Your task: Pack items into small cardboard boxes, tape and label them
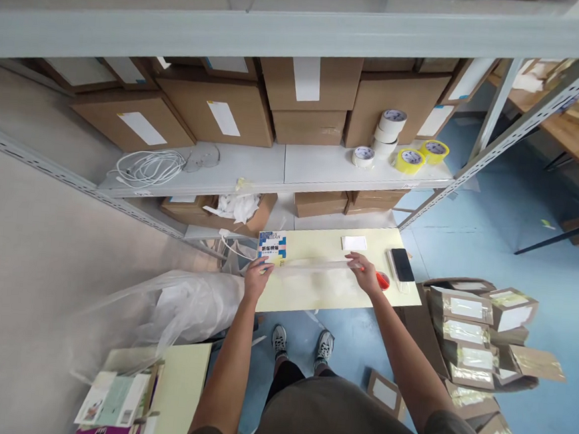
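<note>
A translucent strip [316, 264] stretches level above the pale yellow table [333, 301], between my two hands. Its left end is pinched in my left hand [258, 278], beside a blue and white book [272, 246] lying at the table's left end. My right hand [362, 273] has its fingers closed on the other end, near a red item [383, 280] on the tabletop. Part of that red item is hidden behind my hand. Farther back lies a white card [354, 243].
A black phone [403, 265] rests at the table's right. Behind, grey shelving [253, 167] holds cartons, tape rolls [392, 123] and a coiled white cable [150, 167]. Plastic film [189, 306] bulges at left. Small boxes [465, 331] are piled at right, books [115, 397] lower left.
</note>
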{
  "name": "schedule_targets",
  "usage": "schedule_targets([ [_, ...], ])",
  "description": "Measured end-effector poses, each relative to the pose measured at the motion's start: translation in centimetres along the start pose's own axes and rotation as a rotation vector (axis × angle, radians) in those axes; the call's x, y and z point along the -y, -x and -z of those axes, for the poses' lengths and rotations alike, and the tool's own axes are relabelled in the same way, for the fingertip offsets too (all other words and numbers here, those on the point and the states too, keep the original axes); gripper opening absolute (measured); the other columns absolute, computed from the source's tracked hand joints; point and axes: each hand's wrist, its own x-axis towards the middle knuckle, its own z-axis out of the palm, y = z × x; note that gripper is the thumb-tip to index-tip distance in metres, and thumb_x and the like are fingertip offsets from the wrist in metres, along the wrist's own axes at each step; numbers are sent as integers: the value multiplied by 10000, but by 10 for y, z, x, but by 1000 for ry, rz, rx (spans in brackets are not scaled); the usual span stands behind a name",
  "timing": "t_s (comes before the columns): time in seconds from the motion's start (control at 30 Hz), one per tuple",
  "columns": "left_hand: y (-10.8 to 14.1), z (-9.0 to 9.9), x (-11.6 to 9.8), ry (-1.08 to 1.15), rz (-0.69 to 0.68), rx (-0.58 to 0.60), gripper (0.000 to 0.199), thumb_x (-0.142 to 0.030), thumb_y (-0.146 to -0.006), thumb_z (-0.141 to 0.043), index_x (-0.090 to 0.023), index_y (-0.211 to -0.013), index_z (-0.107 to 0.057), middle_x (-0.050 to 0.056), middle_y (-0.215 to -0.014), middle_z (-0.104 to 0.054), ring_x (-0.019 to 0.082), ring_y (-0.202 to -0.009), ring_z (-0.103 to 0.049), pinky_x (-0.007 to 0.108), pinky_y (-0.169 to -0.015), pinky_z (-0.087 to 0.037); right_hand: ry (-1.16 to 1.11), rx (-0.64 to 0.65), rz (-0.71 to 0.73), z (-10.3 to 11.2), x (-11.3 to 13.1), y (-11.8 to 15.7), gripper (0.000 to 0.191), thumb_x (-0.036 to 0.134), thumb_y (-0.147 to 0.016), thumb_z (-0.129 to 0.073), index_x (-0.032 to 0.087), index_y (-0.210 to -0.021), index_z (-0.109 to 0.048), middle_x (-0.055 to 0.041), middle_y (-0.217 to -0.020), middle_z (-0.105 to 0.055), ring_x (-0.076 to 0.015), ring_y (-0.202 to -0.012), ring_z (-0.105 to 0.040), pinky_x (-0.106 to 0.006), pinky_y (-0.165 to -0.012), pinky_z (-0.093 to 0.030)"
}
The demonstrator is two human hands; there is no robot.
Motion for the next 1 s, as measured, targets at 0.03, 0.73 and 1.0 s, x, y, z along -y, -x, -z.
schedule_targets([
  [0.03, 1, 1, -2, 1, -16, -47, 171, -356, -904, -690, -250, -896, -825, 79, -1142, -779, 262, -1117, -715, 429, -1075, -550, 7, -1, 26, 1, -3, 5, 161, 388, -943, -632, 267, -858, -693, -97, -1262, -759, -302, -1384, -575, -509, -1123, -482],
  [0.73, 76, -111, 37, -206, 162, 578, 655, -283, -810, -752, -276, -1450, -615, 110, -1535, -608, 289, -1455, -544, 432, -1174, -472, 622, 221, -332, -16, -124, 58, 349, 28, -789, -483, 239, -877, -747, -77, -1423, -696, -276, -1479, -508, -456, -1177, -459],
  [1.0, 102, -86, 77, -441, 148, 678, 834, -159, -872, -607, -253, -1664, -364, 109, -1731, -342, 312, -1571, -379, 446, -1195, -446, 703, 359, -384, -24, -133, 60, 343, -32, -778, -507, 212, -861, -734, -108, -1489, -645, -300, -1514, -470, -430, -1136, -488],
])
